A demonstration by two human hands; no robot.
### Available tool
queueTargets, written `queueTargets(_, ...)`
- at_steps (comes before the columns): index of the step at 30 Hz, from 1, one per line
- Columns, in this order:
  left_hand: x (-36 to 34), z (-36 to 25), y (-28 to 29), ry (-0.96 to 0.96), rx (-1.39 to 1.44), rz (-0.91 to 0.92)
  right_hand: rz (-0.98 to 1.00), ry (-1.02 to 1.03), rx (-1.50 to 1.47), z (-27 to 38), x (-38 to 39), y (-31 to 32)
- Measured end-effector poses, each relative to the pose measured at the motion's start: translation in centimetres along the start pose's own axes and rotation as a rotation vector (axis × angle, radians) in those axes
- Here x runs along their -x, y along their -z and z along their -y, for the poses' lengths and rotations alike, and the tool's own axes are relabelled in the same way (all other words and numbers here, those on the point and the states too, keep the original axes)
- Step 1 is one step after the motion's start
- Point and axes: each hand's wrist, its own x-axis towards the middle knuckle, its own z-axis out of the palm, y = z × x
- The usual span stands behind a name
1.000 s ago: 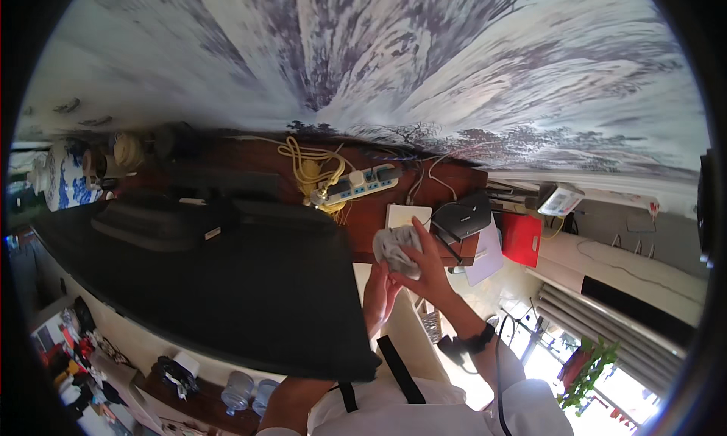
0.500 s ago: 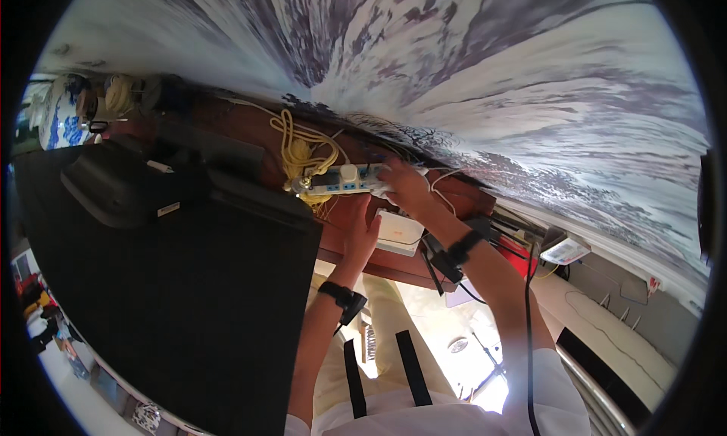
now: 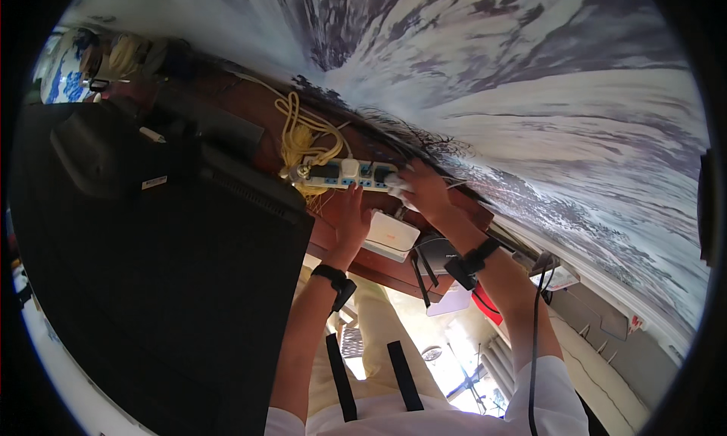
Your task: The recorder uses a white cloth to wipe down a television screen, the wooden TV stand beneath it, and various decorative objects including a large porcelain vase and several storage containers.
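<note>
From where I stand, the long plastic power strip [image 3: 322, 182] is white, dotted with blue around its sockets. A crumpled soft cloth [image 3: 397, 185] at its right end is whitish. The looped cord [image 3: 314, 126] to the left is yellow, on a reddish-brown wooden tabletop [image 3: 324, 232]. Nearer sits a flat white box [image 3: 392, 232]; right of it, a black router [image 3: 441, 256]. The broad panel [image 3: 151, 284] on the left is black. The far wall [image 3: 454, 50] carries streaked purple-grey and white painting. Far left, a rounded vase [image 3: 70, 76] shows blue patterning on white. The person's trousers [image 3: 372, 307] are cream, the wristbands [image 3: 333, 278] black.
</note>
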Motion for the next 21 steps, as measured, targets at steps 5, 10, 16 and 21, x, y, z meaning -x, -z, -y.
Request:
queueTargets(5, -0.9, -1.3, 0.4, 0.043, -0.088, -0.038, -0.052, 0.095, 0.172, -0.2, -3.2, -2.5)
queueTargets(10, -1.1, -0.7, 1.5, 0.045, -0.036, -0.108, 0.121, -0.045, 0.226, -3.4, -0.1, -2.5)
queueTargets(16, -0.9, -2.2, 4.0, 0.092, -0.086, -0.247, 0.008, 0.137, -0.155, 4.3, -3.4, 2.6)
queueTargets(21, -2.3, -2.2, 4.3, 0.128, -0.176, -0.348, -0.007, 0.210, -0.049, 6.3, -10.1, -2.4)
